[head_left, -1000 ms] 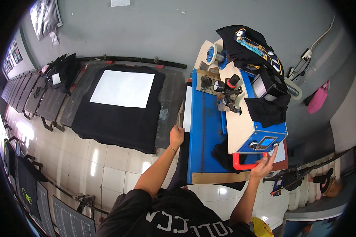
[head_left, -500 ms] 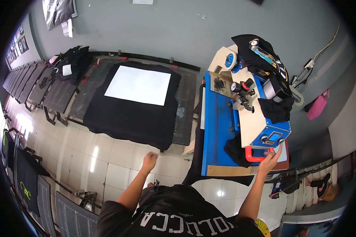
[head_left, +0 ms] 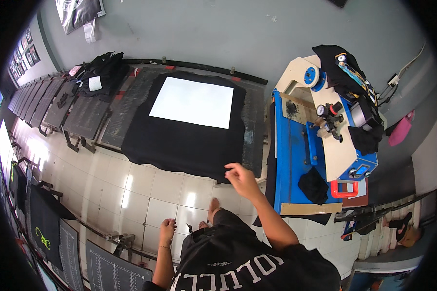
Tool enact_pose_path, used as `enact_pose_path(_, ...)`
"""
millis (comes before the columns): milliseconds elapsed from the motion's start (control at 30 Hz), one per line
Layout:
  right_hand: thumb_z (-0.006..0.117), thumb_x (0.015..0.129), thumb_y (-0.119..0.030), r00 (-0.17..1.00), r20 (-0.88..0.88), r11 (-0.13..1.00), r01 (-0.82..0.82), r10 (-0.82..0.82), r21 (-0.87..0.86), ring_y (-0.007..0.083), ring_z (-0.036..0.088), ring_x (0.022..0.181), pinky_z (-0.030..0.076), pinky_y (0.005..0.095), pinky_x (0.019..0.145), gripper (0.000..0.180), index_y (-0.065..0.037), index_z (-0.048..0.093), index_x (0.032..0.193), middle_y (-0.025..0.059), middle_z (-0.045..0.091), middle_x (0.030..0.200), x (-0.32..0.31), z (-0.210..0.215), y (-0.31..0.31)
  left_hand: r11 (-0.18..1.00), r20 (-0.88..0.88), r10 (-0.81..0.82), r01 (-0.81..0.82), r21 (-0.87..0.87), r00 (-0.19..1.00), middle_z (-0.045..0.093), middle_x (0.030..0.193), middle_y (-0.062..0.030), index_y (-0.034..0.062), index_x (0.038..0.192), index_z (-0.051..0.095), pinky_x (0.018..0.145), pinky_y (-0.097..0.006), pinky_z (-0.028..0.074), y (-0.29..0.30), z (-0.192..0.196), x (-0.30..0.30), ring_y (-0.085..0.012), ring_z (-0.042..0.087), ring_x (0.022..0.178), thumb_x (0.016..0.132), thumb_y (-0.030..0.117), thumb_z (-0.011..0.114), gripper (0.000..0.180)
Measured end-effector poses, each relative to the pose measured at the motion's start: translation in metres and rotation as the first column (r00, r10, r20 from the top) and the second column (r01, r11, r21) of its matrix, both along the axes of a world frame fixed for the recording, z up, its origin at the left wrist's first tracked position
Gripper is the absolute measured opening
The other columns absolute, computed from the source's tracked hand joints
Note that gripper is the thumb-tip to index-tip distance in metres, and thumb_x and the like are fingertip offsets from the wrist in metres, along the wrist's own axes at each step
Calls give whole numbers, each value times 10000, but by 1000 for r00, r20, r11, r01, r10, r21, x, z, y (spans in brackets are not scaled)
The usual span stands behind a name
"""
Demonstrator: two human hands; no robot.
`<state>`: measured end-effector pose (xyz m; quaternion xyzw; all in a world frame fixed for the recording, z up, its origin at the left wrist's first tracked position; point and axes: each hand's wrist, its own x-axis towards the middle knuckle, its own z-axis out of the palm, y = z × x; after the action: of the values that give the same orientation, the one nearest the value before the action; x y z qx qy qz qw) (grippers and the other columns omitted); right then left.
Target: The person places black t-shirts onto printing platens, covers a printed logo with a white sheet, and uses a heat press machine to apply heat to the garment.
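My right hand [head_left: 242,181] is beside the near right edge of a black garment [head_left: 179,150], its fingers slightly bent and apart, with nothing visible in them. Whether a fingertip touches the cloth I cannot tell. The garment lies spread over a dark flat board [head_left: 251,131]. A white rectangular sheet [head_left: 192,103] rests flat on its far part. My left hand [head_left: 167,231] hangs low over the tiled floor, fingers curled in and seemingly holding nothing.
At right stands a blue and cream heat press [head_left: 335,160] with a red handle [head_left: 344,189] and a black cloth [head_left: 313,186] on its blue bed. Dark boards [head_left: 85,116] line the wall at left, bearing piled black garments [head_left: 104,72]. More boards [head_left: 114,264] stand at lower left.
My right hand has left the press's control panel and swung left to the garment's edge. My left hand has dropped back toward my body. The view has shifted left, and I have turned.
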<state>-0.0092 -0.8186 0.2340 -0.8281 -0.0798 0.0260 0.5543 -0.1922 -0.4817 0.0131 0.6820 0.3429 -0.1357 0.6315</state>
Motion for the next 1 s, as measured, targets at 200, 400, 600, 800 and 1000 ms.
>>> enact_pose_path(200,634,914,-212,973,-10,961,-228,230,-159,295,698,812,539,389,725,283,-6,617,1108,142,721,891,95,-54,87,997,112,-64,59,47,992,683,921,-76,-18,1045,648,738,-309,526,8,35,43,-172,649,818,975,215,605,247)
enact_pose_path(400,696,845,-188,911,251,894,-214,328,-393,346,598,1024,483,456,888,335,-47,596,1132,139,644,1083,206,-106,185,989,121,-8,-10,148,993,682,926,-66,-39,1038,641,767,-301,519,48,56,83,-149,632,822,975,209,609,258)
enact_pose_path(600,741,813,-236,792,506,856,-41,342,-515,308,577,1064,469,456,890,415,-47,572,1141,124,601,1143,319,-125,281,919,240,19,-112,379,971,692,956,-116,-32,1011,642,729,-316,520,55,89,175,-200,658,832,964,176,610,216)
enact_pose_path(800,714,835,-273,800,478,763,38,364,-645,244,606,1006,483,420,791,276,-91,598,1006,54,648,1059,359,-138,304,755,326,-178,-84,651,929,638,1160,-172,-17,1077,621,905,-407,489,50,132,294,-310,613,1059,951,139,585,204)
enact_pose_path(1000,579,939,-274,945,317,943,25,87,-332,325,667,826,500,471,692,193,-93,621,886,98,698,835,387,-143,294,402,211,-400,-36,915,892,437,1457,-205,23,1323,527,1130,-494,307,59,119,396,-422,370,1365,948,227,595,433)
